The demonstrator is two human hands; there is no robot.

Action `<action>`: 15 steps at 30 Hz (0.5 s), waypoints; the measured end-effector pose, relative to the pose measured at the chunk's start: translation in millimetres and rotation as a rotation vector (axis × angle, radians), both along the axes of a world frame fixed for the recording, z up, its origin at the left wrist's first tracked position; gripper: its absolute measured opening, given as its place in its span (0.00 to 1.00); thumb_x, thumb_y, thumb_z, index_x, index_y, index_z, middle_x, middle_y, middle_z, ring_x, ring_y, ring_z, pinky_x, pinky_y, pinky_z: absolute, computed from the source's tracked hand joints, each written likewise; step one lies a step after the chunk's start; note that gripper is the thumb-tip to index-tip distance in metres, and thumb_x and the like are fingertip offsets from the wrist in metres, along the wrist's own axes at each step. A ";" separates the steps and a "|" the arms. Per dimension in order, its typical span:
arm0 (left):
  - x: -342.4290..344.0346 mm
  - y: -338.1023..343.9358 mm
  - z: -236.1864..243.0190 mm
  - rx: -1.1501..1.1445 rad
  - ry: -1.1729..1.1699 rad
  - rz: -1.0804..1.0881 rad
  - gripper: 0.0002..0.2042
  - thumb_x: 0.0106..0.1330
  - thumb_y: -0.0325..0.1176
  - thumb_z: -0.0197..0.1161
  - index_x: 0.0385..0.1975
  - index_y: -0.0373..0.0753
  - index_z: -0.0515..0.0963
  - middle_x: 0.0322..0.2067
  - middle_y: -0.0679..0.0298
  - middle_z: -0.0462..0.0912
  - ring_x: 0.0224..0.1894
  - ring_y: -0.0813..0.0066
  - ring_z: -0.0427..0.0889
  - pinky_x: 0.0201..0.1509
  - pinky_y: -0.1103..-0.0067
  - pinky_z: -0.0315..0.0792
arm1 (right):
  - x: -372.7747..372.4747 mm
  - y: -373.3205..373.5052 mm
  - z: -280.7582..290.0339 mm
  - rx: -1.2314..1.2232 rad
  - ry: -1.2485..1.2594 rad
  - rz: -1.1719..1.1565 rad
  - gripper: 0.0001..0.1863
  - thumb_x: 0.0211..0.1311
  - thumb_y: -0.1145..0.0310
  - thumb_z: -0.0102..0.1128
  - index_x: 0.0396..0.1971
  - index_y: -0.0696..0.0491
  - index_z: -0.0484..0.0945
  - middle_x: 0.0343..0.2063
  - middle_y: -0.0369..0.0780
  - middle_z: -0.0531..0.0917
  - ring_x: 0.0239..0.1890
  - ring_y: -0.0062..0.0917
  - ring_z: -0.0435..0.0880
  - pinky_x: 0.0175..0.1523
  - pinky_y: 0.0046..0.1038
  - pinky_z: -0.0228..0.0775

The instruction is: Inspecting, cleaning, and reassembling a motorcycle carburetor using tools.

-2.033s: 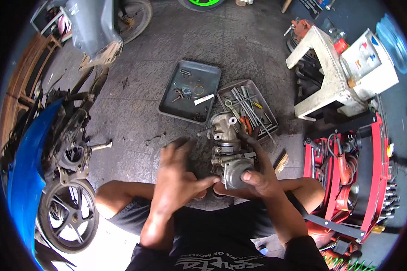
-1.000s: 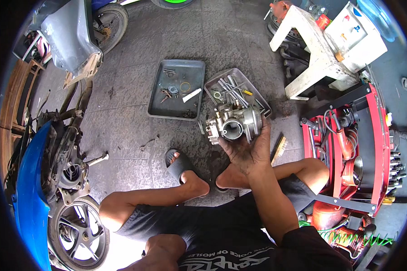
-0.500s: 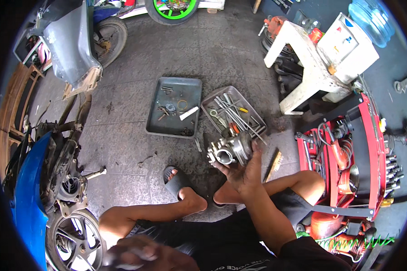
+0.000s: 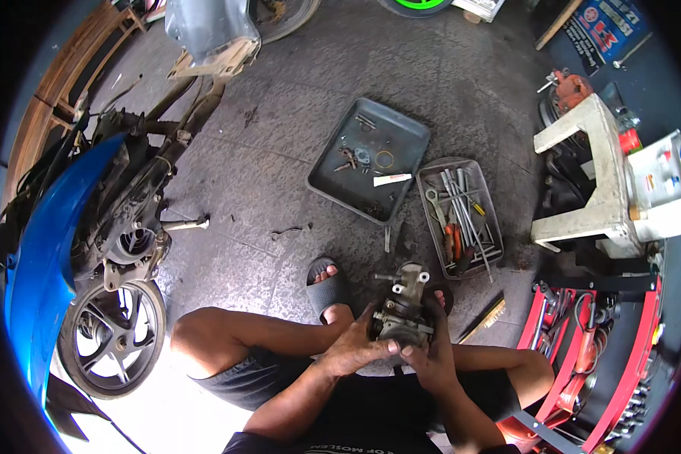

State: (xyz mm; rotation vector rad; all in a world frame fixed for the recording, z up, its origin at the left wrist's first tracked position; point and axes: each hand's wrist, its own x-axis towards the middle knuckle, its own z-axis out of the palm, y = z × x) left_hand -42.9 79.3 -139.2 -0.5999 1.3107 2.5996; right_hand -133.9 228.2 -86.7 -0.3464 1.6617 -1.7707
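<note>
Close over my lap, a greyish metal engine part [image 4: 405,306] with bolt holes and several projecting fittings is held between both hands. My left hand [image 4: 352,349] grips its left side, thumb pressed along the near edge. On the opposite side my right hand [image 4: 430,359] is closed round it, its thumb near the left one. Most fingertips are hidden behind the part. Ahead of it lie a dark square tray [image 4: 318,178] with small metal pieces, a thin ring and a white tube [image 4: 392,180], and a grey tray [image 4: 439,161] of hand tools.
A blue-panelled motorbike [image 4: 41,257] with its wheel [image 4: 113,340] stands at left. To the right are a red tool rack [image 4: 643,340] and a white stool [image 4: 601,163]. A wooden brush [image 4: 486,318] lies by my right knee. Beyond is a wooden bench [image 4: 68,72].
My left hand has come from the lower left onto the engine part, which my right hand alone held before. The part is now nearer my lap and turned. The view has shifted.
</note>
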 end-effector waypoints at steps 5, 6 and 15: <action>17.7 2.0 -9.5 0.185 -0.038 0.083 0.57 0.52 0.49 0.77 0.73 0.27 0.45 0.62 0.46 0.71 0.65 0.58 0.72 0.70 0.67 0.65 | -31.1 8.1 6.3 0.188 -0.007 0.355 0.43 0.65 0.50 0.65 0.69 0.61 0.56 0.60 0.53 0.72 0.64 0.36 0.73 0.69 0.39 0.63; 21.7 6.3 -14.3 0.297 -0.005 0.171 0.55 0.52 0.48 0.77 0.72 0.28 0.48 0.61 0.48 0.72 0.64 0.59 0.73 0.70 0.67 0.66 | -51.9 8.9 10.9 0.194 -0.018 0.363 0.43 0.65 0.50 0.65 0.69 0.61 0.56 0.60 0.53 0.72 0.64 0.36 0.73 0.69 0.39 0.63; 10.9 21.8 -44.3 0.346 -0.233 0.438 0.48 0.55 0.51 0.74 0.67 0.29 0.55 0.57 0.51 0.74 0.60 0.62 0.76 0.65 0.68 0.70 | -238.4 -167.4 -155.7 0.623 0.859 0.187 0.11 0.62 0.65 0.66 0.41 0.54 0.86 0.36 0.48 0.87 0.39 0.45 0.86 0.44 0.39 0.77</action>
